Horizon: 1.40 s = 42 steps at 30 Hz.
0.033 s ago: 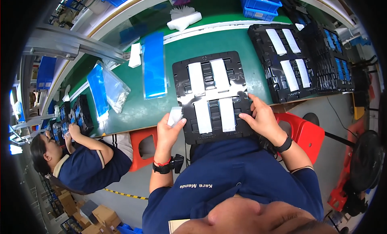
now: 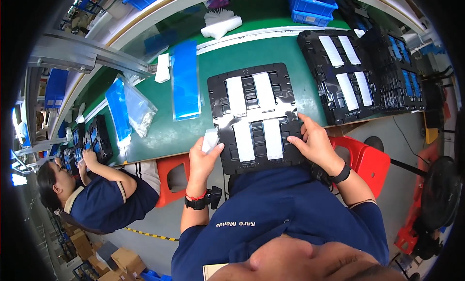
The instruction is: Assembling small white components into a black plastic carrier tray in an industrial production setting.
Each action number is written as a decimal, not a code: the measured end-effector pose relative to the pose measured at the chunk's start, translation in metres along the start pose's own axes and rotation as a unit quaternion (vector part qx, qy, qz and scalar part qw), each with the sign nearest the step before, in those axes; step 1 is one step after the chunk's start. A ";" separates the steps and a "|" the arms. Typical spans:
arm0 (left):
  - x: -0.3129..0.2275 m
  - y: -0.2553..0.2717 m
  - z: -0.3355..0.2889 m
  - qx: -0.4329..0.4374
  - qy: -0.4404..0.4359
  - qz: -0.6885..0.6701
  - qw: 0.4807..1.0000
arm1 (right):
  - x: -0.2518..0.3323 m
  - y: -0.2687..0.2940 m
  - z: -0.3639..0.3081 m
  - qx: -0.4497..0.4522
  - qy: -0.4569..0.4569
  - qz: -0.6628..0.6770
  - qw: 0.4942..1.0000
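A black molded plastic tray [image 2: 286,162] lies before me at the table's near edge, its lower end over my lap. Four recesses hold white strips [image 2: 243,140], two in the upper half and two in the lower. My left hand [image 2: 204,161] is at the tray's lower left side, closed on a short pale strip [image 2: 210,139] pinched between thumb and fingers. On the right side, my right hand [image 2: 317,143] grips the tray's edge, its thumb on top and its fingers curled along the rim. What lies under those fingers is hidden.
Blue film sheets [image 2: 186,82] and a clear bag [image 2: 139,109] lie left on the green table [image 2: 157,143]. Stacked black trays [image 2: 334,75] stand right. Blue bins [image 2: 312,7] are behind. A co-worker [image 2: 104,198] sits left; a red stool [image 2: 363,162] stands right.
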<state>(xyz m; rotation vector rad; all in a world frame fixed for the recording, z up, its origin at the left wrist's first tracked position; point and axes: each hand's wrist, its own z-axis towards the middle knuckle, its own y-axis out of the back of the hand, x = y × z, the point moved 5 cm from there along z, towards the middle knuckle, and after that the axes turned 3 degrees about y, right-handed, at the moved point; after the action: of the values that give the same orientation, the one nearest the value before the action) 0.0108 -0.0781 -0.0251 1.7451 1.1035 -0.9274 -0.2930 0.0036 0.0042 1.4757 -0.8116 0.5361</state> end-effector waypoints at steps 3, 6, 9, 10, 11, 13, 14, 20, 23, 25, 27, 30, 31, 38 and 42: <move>-0.005 -0.003 -0.003 -0.005 0.008 -0.029 1.000 | -0.004 -0.002 0.001 0.006 -0.019 0.043 0.999; -0.004 -0.002 -0.004 0.004 0.037 -0.094 0.995 | 0.004 -0.001 0.000 -0.011 -0.005 0.060 0.998; -0.007 -0.001 -0.004 0.044 0.061 -0.194 0.978 | 0.007 0.003 -0.005 -0.049 0.030 0.065 0.996; -0.010 -0.001 -0.003 0.060 0.066 -0.207 0.974 | 0.005 0.004 -0.006 -0.059 0.030 0.072 0.995; -0.011 -0.004 -0.002 0.078 0.074 -0.219 0.970 | 0.004 0.006 -0.005 -0.067 0.028 0.069 0.995; -0.020 -0.002 -0.005 0.061 0.072 -0.202 0.975 | 0.005 0.007 -0.003 -0.046 0.017 0.085 0.995; -0.022 0.000 -0.005 0.070 0.068 -0.200 0.975 | 0.005 0.008 -0.003 -0.042 0.014 0.092 0.995; -0.052 -0.006 -0.007 0.104 0.038 -0.201 0.973 | 0.007 0.029 -0.002 -0.070 0.030 0.134 0.988; -0.072 -0.016 -0.008 0.115 0.029 -0.197 0.973 | 0.009 0.050 -0.002 -0.088 0.041 0.160 0.982; -0.083 -0.028 -0.004 0.159 0.030 -0.192 0.968 | 0.000 0.064 0.000 -0.102 0.049 0.182 0.977; -0.100 -0.045 -0.001 0.188 0.020 -0.152 0.970 | -0.017 0.078 0.005 -0.129 0.050 0.222 0.965; -0.119 -0.078 0.013 0.231 0.007 -0.099 0.968 | -0.039 0.109 0.007 -0.165 0.071 0.220 0.959; -0.123 -0.090 0.017 0.259 0.006 -0.089 0.962 | -0.048 0.119 0.006 -0.161 0.056 0.236 0.957; -0.138 -0.179 0.058 0.339 0.007 -0.037 0.940 | -0.104 0.175 0.019 -0.197 0.025 0.274 0.941; -0.140 -0.223 0.080 0.342 0.005 -0.007 0.940 | -0.123 0.201 0.021 -0.259 -0.005 0.140 0.956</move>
<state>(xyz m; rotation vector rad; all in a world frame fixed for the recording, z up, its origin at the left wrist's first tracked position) -0.2550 -0.1382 0.0120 2.2891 0.8437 -1.4283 -0.5261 0.0137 0.0409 0.8860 -1.0823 0.4775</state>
